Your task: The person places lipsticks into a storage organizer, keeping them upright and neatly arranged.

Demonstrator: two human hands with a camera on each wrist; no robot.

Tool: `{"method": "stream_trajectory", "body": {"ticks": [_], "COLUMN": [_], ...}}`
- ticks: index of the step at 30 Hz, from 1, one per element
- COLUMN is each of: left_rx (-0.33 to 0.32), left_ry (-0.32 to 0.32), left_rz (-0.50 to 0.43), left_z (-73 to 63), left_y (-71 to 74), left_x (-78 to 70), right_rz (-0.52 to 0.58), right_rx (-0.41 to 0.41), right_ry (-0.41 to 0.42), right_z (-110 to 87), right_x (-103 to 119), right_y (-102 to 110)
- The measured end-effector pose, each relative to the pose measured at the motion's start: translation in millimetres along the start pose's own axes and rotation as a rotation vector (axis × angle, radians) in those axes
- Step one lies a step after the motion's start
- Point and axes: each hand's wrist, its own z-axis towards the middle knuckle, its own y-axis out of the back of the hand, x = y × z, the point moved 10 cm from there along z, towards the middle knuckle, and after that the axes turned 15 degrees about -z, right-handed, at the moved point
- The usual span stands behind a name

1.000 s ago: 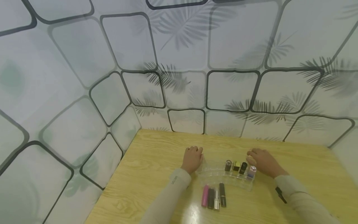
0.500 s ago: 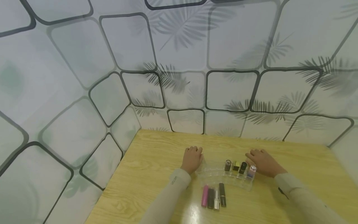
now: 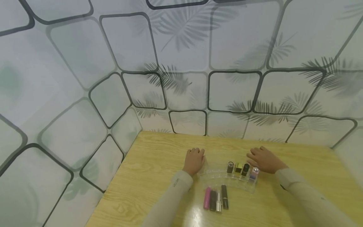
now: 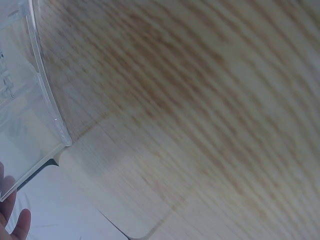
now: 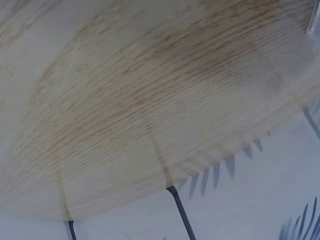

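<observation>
A clear tiered, curved cosmetics organizer [image 3: 227, 182] stands on the wooden table. My left hand [image 3: 194, 161] is at its left end; the left wrist view shows fingers [image 4: 21, 225] on both sides of its clear wall, pinching it. At the back right corner is my right hand [image 3: 265, 160], thumb and fingers close to the edge, their hold unclear. Standing in the right slots are a dark lipstick [image 3: 230, 167], a gold-and-black one [image 3: 239, 167], a black one [image 3: 245, 170] and a pink-purple bottle [image 3: 254, 173]. The right wrist view shows no hand.
In front of the organizer lie a pink tube [image 3: 207, 198], a dark tube [image 3: 212, 200], a silver clear-topped tube [image 3: 218, 203] and a black tube [image 3: 225, 197]. Patterned walls [image 3: 187, 123] border the table [image 3: 153, 164] at the back and left.
My right hand has shifted slightly left and back along the organizer's rear right corner. The left hand, organizer and cosmetics show hardly any movement.
</observation>
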Motion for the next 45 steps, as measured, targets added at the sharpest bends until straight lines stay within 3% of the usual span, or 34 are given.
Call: {"method": "stream_trajectory", "body": {"ticks": [6,10,13,18,24,29,35,40,45], "left_rx": [-0.013,0.01,0.051,0.102,0.02,-0.072,-0.147,-0.128,-0.06], "left_ry": [-0.01,0.006,0.05,0.135,0.117,0.062,-0.019,-0.045,-0.034], "left_rz": [0.001,0.013,-0.007,-0.116,-0.166,-0.174,-0.112,-0.12,-0.156], "left_z": [-0.2,-0.8,-2.8,-7.3,-10.0,-20.0,-42.1,-61.4,-79.2], "left_y": [0.1,-0.7,-0.8,1.7,13.1,30.3,48.7,57.3,54.0], "left_x": [-1.8,1.5,6.8,14.8,12.3,-3.4,-33.7,-55.2,-67.6], "right_rz": [-0.034,-0.02,-0.003,0.007,-0.019,-0.028,-0.039,-0.03,-0.027], "right_rx": [-0.015,0.016,0.056,0.064,0.06,0.03,0.042,0.06,0.07], "right_ry": [0.037,0.03,0.017,0.002,0.007,0.012,0.016,0.002,-0.017], "right_z": [0.6,2.6,3.7,3.6,3.0,3.6,2.3,0.6,-1.7], "right_x": [3.1,5.1,6.6,8.0,8.5,8.3,8.0,5.4,2.2], "right_y": [-2.1,-2.6,-5.4,-6.4,-7.9,-4.9,-7.2,-10.3,-12.5]}}
